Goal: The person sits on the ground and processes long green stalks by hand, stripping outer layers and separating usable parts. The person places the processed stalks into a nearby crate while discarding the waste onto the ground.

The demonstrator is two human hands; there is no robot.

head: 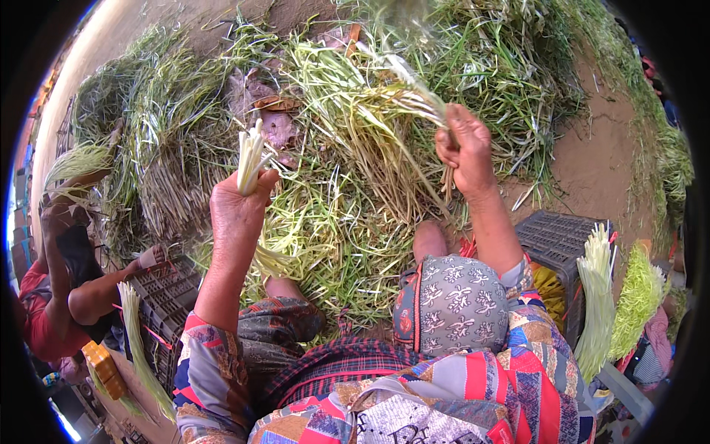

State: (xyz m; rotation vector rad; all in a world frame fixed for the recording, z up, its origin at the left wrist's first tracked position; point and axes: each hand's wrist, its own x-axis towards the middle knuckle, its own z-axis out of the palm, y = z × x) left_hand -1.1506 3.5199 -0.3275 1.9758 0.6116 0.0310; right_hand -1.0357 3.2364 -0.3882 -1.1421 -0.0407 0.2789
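My left hand is closed around a small bunch of pale, trimmed stalks, their white ends pointing up and away from me. Below that fist, pale leafy ends hang down. Up and to the right, my right hand pinches a few long, partly blurred stalks that stretch toward the far left. Just beyond it lies a loose pile of long green stalks with brownish ends. Stripped green and yellow leaves cover the ground between my feet.
Heaps of leafy stalks spread at the left and right. Dark plastic crates flank me. Pale bundles stand at the right and left. A person in red sits at the far left.
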